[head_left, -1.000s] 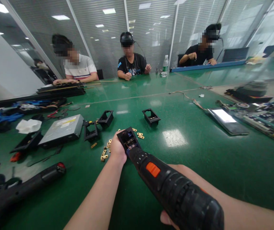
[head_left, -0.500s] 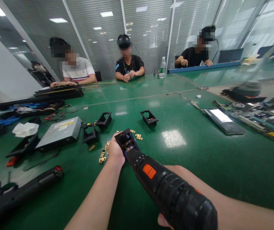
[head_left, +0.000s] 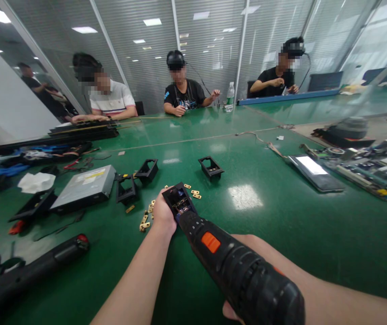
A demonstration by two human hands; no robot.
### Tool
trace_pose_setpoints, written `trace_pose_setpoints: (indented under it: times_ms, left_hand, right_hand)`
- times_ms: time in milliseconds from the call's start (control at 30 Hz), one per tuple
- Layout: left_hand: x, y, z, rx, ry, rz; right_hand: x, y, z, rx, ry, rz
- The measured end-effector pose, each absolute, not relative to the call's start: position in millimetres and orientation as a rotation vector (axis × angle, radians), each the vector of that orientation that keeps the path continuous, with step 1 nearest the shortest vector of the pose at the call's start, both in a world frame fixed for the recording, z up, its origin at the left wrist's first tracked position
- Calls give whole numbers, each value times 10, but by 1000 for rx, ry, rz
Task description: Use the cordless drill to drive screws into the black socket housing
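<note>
A black rectangular housing is gripped in my left hand, its open side facing up with metal parts inside. My right hand is wrapped round a black power screwdriver with an orange switch. The driver's front end reaches the near end of the housing; its tip is hidden. Small brass pieces lie on the green table left of the housing, and others lie to its right. Similar black housings stand beyond, one at the centre and one to the left.
A silver drive box lies at the left, a second black power tool at the near left. A phone-like device and circuit boards lie at the right. Three people sit across the table, near a bottle.
The middle person across the table has raised a hand toward the bottle, and the right one has lifted a hand. A standing person shows at far left. My hands have hardly moved.
</note>
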State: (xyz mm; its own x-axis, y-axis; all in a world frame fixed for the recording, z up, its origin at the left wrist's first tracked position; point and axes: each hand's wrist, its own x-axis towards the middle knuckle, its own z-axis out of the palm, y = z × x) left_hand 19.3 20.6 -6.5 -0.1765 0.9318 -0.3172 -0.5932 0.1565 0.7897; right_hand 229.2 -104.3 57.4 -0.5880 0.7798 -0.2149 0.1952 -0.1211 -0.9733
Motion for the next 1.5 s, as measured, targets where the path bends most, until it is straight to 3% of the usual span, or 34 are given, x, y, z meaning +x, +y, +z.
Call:
trace_pose_setpoints:
  times_ms: [900,1500]
  left_hand:
    - [203,144,22,458,976,1472]
    - [196,90,104,417,915,1460]
  right_hand:
    - [2272,-1022,541,-1154,-1814,1597]
    - [2149,-1093,555,-1227,-1763,1743]
